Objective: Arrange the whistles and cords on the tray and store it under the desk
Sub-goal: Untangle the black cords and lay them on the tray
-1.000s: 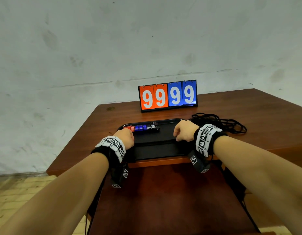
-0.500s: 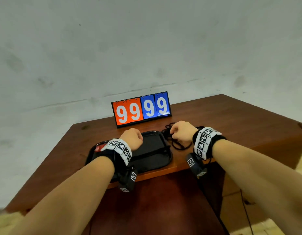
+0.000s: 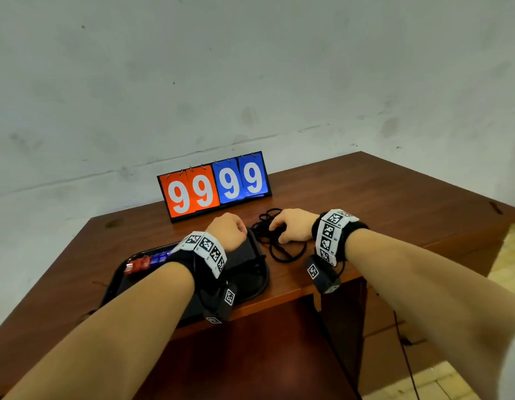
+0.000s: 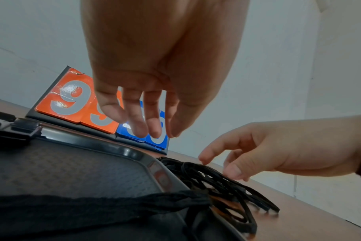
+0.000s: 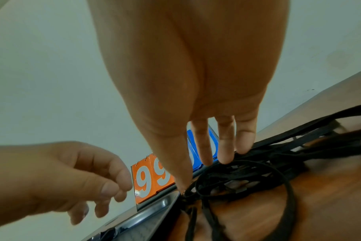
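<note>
The black tray point(image 3: 252, 274) lies on the desk's front left, with red whistles point(image 3: 137, 264) and blue whistles point(image 3: 159, 257) in a row along its far left rim. A tangle of black cords point(image 3: 275, 246) lies on the desk just right of the tray. My right hand point(image 3: 276, 229) reaches down onto the tangle, and its straight fingertips point(image 5: 225, 156) touch the cords point(image 5: 247, 172). My left hand point(image 3: 227, 229) hovers over the tray's point(image 4: 72, 171) right end, its fingers point(image 4: 153, 127) loosely hanging and holding nothing. The cords point(image 4: 216, 182) lie against the tray's right rim.
An orange and blue flip scoreboard point(image 3: 214, 186) reading 99 99 stands behind the tray and cords. The brown desk point(image 3: 394, 212) runs on to the right and stands against a grey wall. A lower wooden surface point(image 3: 250, 362) shows below the front edge.
Both hands have come off the tray's ends. My right hand went right onto the cords, and my left hand moved to above the tray's right end. The head view has swung.
</note>
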The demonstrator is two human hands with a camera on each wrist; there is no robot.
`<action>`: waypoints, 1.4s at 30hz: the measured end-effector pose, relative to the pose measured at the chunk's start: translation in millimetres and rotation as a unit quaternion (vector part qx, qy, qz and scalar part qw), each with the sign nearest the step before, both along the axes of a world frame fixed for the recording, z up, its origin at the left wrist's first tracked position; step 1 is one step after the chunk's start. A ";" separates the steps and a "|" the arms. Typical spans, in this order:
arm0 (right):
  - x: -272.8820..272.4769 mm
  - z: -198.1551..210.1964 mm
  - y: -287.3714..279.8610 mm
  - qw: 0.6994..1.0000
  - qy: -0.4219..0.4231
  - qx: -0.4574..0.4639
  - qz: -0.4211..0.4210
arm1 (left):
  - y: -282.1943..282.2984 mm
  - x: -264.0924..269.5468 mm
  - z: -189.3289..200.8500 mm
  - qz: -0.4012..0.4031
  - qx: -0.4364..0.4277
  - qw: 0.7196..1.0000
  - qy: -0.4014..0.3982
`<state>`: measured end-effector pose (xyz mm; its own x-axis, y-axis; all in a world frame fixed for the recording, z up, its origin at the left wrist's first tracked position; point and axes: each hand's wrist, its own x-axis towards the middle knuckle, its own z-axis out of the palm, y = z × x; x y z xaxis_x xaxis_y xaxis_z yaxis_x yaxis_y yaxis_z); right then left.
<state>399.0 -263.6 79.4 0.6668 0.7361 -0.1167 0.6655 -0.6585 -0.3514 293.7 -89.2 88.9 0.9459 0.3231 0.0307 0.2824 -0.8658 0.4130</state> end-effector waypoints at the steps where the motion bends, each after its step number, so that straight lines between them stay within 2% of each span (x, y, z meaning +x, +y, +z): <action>1: 1.7 -0.9 5.3 1.000 -0.001 -0.018 0.013 | 1.1 2.5 -0.2 0.000 -0.001 1.000 0.000; 5: 6.2 -3.6 24.2 0.995 -0.009 -0.090 0.049 | 5.6 8.3 -1.7 0.001 -0.004 1.000 0.002; 9: 17.8 -12.6 25.1 0.992 0.008 -0.118 0.039 | 10.3 12.0 -3.7 0.003 -0.009 1.000 0.011; 19: 33.7 -13.3 -5.4 0.995 0.024 -0.094 0.006 | -5.9 29.8 -9.6 -0.020 -0.018 1.000 0.013; 26: 27.4 -11.0 13.6 0.998 -0.010 -0.056 0.002 | -6.5 30.8 -10.4 -0.014 -0.016 1.000 0.014; 38: 11.0 -20.4 35.5 0.996 0.024 -0.080 -0.011 | -3.6 24.0 -11.6 -0.021 -0.024 0.999 0.018; 40: 12.7 -14.3 30.0 0.998 0.045 -0.044 -0.016 | -2.7 23.3 -10.2 -0.020 -0.027 0.999 0.009; 42: 17.6 -6.0 22.0 0.991 0.109 0.055 -0.050 | -2.9 23.0 -8.5 -0.016 -0.031 0.999 -0.003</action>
<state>416.5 -241.6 73.4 0.7045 0.6841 -0.1889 0.4994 -0.6670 -0.5529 316.7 -92.1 80.5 0.9555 0.2945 0.0175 0.2526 -0.8473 0.4673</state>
